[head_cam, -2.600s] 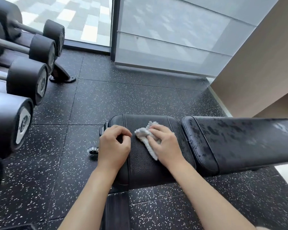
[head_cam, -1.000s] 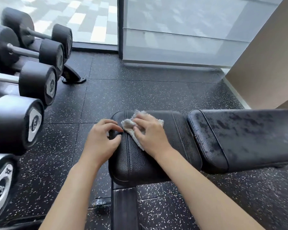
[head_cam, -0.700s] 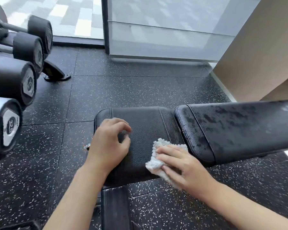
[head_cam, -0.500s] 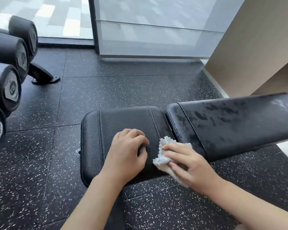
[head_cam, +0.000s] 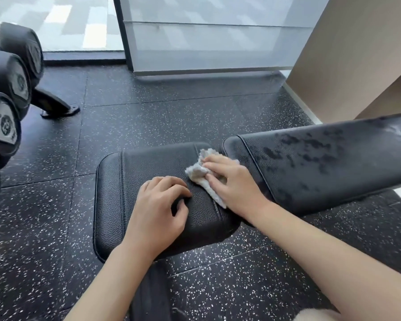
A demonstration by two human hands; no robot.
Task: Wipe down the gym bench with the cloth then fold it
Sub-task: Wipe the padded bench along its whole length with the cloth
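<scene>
The black padded gym bench has a short seat pad point(head_cam: 130, 181) in front of me and a long back pad point(head_cam: 322, 163) running off to the right, streaked with wet patches. A crumpled pale grey cloth point(head_cam: 198, 173) lies on the right end of the seat pad, close to the gap between the pads. My right hand point(head_cam: 229, 181) presses flat on the cloth and covers most of it. My left hand point(head_cam: 158, 212) rests on the middle of the seat pad with curled fingers, holding nothing.
A rack of black dumbbells point(head_cam: 7, 93) stands at the left edge, its foot point(head_cam: 53, 107) on the speckled rubber floor point(head_cam: 160, 107). Frosted glass panels point(head_cam: 206, 42) are behind. A beige wall point(head_cam: 357, 54) rises at the right, close to the back pad.
My right hand has carried the cloth from the seat pad's near edge up to its far right part. My left hand stays on the seat pad. The view has shifted left.
</scene>
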